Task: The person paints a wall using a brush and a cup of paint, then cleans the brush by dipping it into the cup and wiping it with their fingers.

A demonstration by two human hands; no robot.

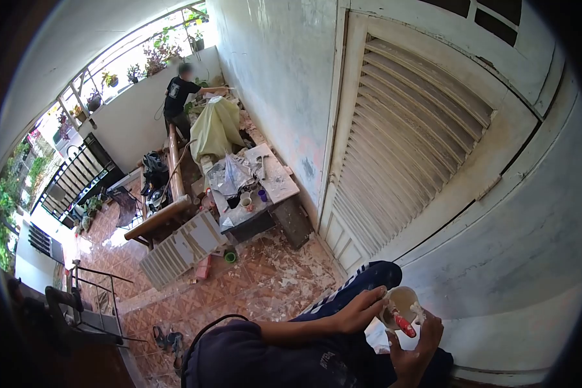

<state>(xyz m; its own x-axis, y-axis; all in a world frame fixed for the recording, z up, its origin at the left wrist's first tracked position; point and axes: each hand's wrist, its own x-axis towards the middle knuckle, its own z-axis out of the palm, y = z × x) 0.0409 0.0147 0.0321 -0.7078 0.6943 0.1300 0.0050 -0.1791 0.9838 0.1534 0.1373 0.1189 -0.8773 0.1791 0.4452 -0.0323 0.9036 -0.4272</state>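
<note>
A pale cup [402, 299] is held low at the right, in front of my bent legs. My left hand [363, 312] grips it from the left, fingers at the rim. My right hand [420, 346] curves round its near right side, thumb and fingers apart on either side of a red handle [405, 326]. That handle belongs to a small tool lying across the cup, smeared with white paste; its working end is hidden. More white paste sticks near my right fingertips.
A louvered door [407, 142] stands close on the right. Ahead, a cluttered table [281, 184] holds cups and plastic, beside a draped cover [215, 126]. A person [176, 97] reaches toward the wall at the back. White debris, a green container [230, 257] and sandals [168, 339] lie on the tiles.
</note>
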